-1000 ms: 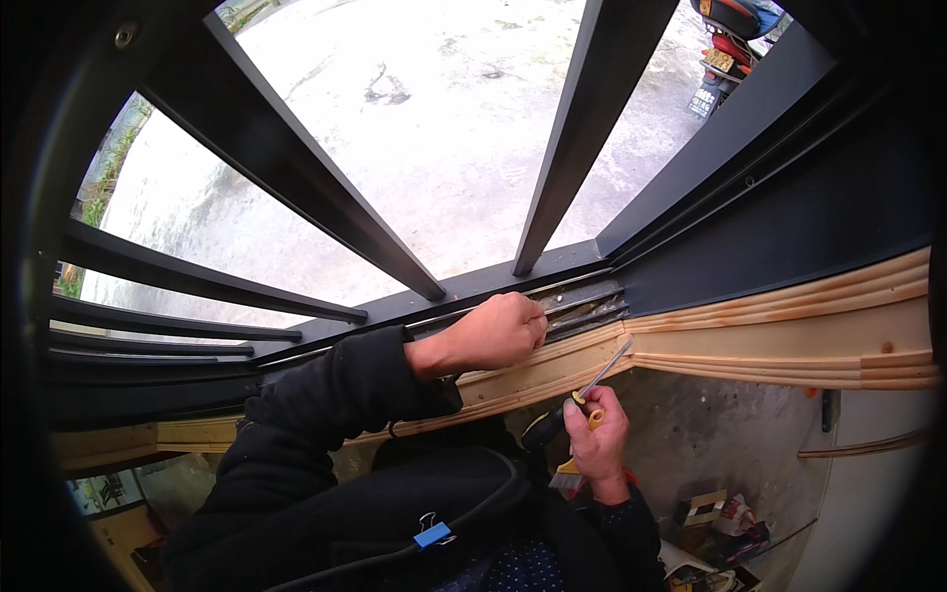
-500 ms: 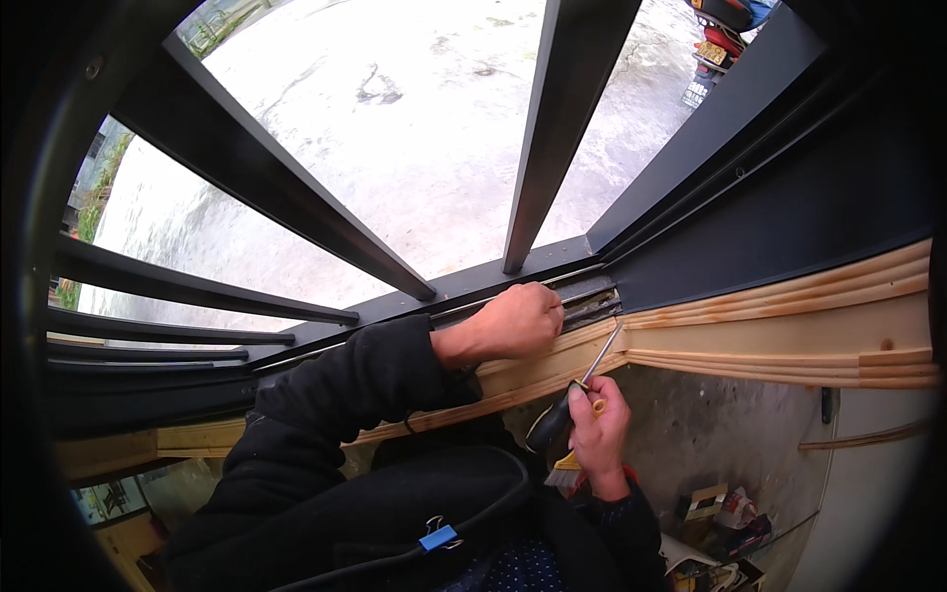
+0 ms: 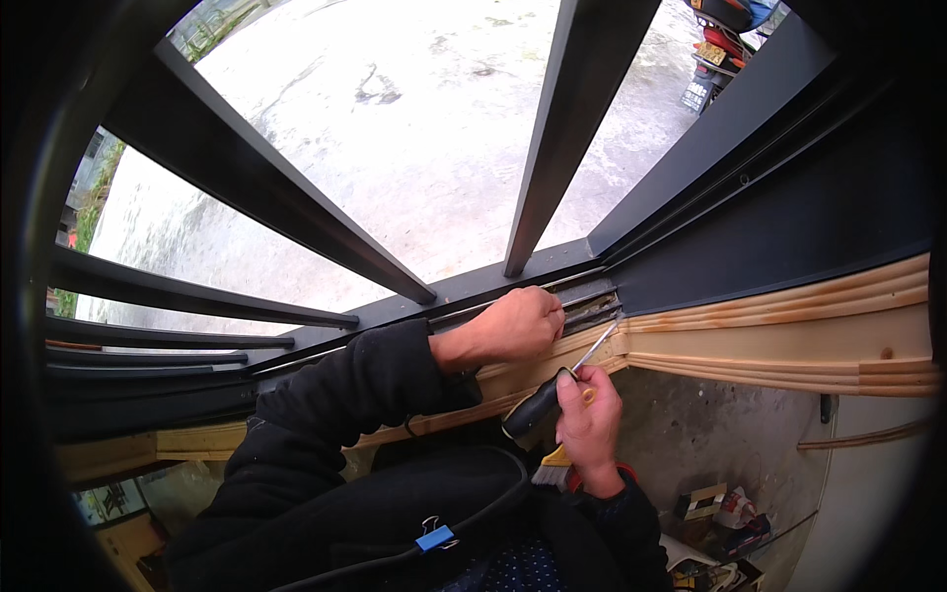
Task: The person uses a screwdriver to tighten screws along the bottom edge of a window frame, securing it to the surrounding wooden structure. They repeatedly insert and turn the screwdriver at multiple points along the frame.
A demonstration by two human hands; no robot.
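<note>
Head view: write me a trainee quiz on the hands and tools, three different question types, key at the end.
1. What does the right hand hold besides the screwdriver?
2. True or false: the screwdriver's shaft points toward the person's body.
3. Fill in: the left hand is curled at the window track, beside the pale ____ sill.

Key: 1. A brush. 2. False; it points away. 3. Wooden.

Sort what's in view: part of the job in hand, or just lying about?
Job:
screwdriver, in right hand
yellow-handled brush, same grip
window track, at left hand

Lying about:
box, lower right
motorbike, parked outside
</note>
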